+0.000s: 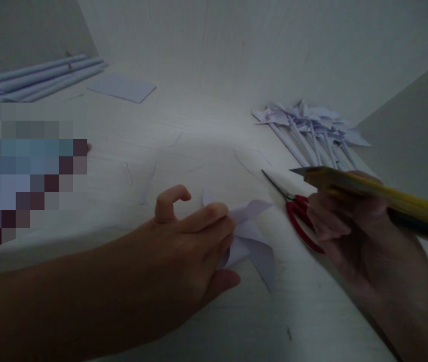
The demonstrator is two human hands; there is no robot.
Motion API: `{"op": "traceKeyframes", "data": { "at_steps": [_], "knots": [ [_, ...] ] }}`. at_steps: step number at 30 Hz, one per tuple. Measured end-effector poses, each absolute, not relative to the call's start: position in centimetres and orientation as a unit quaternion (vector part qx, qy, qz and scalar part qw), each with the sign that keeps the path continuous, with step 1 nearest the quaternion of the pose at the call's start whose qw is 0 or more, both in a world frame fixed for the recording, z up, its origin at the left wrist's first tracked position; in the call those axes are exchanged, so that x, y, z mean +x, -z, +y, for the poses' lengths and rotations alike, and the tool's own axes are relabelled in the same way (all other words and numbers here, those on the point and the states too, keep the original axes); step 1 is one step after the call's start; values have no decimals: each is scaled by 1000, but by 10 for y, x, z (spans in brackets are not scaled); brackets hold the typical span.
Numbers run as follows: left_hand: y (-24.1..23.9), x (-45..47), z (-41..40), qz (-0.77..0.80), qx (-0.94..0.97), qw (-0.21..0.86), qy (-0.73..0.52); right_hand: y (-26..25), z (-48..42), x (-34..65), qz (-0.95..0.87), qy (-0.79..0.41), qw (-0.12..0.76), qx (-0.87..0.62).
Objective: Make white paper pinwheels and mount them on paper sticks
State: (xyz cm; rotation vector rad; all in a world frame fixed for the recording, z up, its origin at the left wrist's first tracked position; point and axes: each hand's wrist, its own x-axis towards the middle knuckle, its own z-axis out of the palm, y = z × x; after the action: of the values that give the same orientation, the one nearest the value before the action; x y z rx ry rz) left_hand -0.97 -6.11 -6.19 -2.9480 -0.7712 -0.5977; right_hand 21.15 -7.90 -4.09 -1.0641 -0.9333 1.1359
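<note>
My left hand point(195, 241) pinches a folded white paper pinwheel point(253, 236) that lies on the pale table point(206, 115). Its fingers are closed on the paper's centre. My right hand point(353, 231) is wrapped round a yellow utility knife point(383, 198), whose blade tip points left, above and to the right of the pinwheel. Red-handled scissors point(297, 211) lie on the table between the pinwheel and my right hand, partly hidden by its fingers.
A pile of finished paper pinwheels on sticks point(312, 130) lies at the back right. Rolled paper sticks point(36, 78) and a flat paper sheet point(121, 88) lie at the back left. Small paper scraps point(128, 172) dot the table. A blurred patch covers the left side.
</note>
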Motion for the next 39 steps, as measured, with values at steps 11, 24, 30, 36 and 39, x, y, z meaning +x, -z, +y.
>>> {"op": "traceKeyframes", "data": {
  "at_steps": [11,24,30,36,39],
  "knots": [
    [58,-10,-61,-237,-955,0,178,36,-64,219,-363,-581,551,-477],
    [56,-11,-62,-245,-952,13,184,33,-52,175,-408,-529,535,-517],
    [64,-10,-62,-252,-946,17,205,52,-58,176,-429,-502,516,-545],
    [67,-10,-60,-248,-945,8,214,53,-60,175,-449,-494,494,-558],
    [67,-10,-60,-249,-944,5,215,54,-60,175,-458,-488,484,-563]
  ]
}}
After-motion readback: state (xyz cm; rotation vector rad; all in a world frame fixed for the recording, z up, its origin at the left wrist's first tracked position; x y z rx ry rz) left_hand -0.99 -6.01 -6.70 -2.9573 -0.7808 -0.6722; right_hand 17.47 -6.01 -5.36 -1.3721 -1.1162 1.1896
